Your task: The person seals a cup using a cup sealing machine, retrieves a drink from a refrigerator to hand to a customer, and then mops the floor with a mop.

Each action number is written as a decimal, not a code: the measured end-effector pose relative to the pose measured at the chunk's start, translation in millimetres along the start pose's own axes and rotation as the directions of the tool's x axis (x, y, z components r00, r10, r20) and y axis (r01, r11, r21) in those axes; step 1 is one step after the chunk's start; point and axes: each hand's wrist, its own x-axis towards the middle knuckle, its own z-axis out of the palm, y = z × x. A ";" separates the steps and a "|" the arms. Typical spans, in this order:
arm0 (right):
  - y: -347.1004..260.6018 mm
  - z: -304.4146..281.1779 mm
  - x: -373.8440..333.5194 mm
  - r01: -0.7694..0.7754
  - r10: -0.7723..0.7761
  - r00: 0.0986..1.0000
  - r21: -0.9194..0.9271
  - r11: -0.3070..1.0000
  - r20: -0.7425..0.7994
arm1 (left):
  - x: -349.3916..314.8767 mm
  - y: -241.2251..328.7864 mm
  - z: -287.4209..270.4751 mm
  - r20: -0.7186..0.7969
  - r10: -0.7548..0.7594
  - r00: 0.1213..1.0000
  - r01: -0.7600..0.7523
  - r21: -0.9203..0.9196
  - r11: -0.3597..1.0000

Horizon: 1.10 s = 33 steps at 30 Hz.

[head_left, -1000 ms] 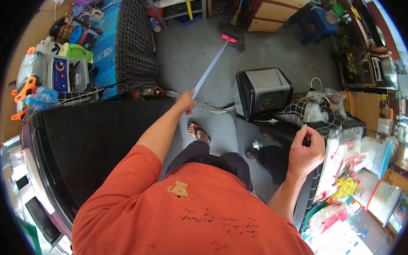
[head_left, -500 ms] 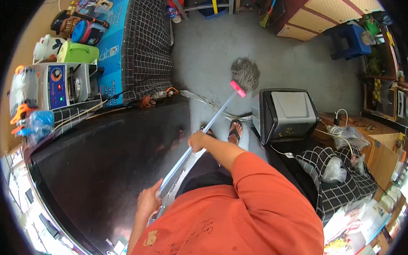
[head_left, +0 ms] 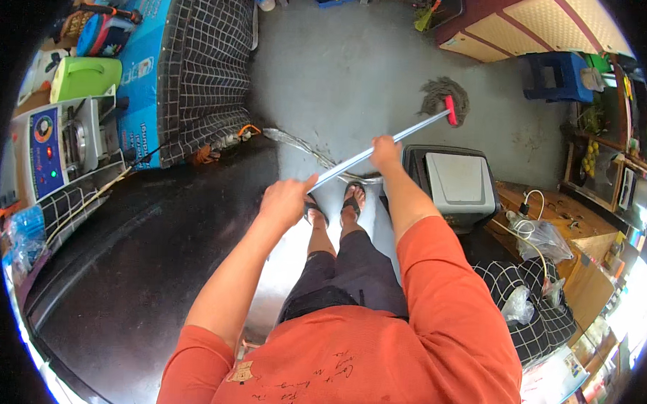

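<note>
Grey floor (head_left: 328, 67) all round, and closest in is the left hand (head_left: 286, 201), wrapped round the upper end of the mop (head_left: 346, 168), with the right hand (head_left: 386, 153) also gripping it further down, so that's the one nearer the head (head_left: 434, 95). From those right fingers the handle (head_left: 420, 125) slants off forward and right, its shaggy end on the floor just past the box (head_left: 459, 182), well short of the right edge.

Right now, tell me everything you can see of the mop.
The mop has a slim, pale bluish handle, a pinkish-red connector and shaggy grey strands that look like yarn, spread on the grey floor. It slants away toward the right. The left hand grips its nearer part; the right hand grips farther along.
</note>
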 end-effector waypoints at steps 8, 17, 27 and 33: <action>-58.7 52.6 -39.5 0.174 -0.151 0.985 0.472 0.864 -0.087 | -53.1 -35.4 -35.1 0.084 -0.125 0.989 0.121 0.051 0.991; -1.3 14.7 -15.4 0.254 -0.322 0.939 0.388 0.886 0.121 | -34.7 -6.1 -7.6 -0.031 0.058 0.998 -0.053 0.129 0.990; -175.0 -20.0 -19.6 0.275 -0.320 0.947 0.615 0.739 -0.039 | -133.4 -24.8 -130.8 -0.120 -0.285 0.951 0.303 0.178 0.936; -287.7 -36.7 -98.2 0.568 -0.741 0.639 0.523 0.636 0.207 | -270.8 -35.0 -97.3 0.122 -0.500 0.857 0.514 -0.144 0.846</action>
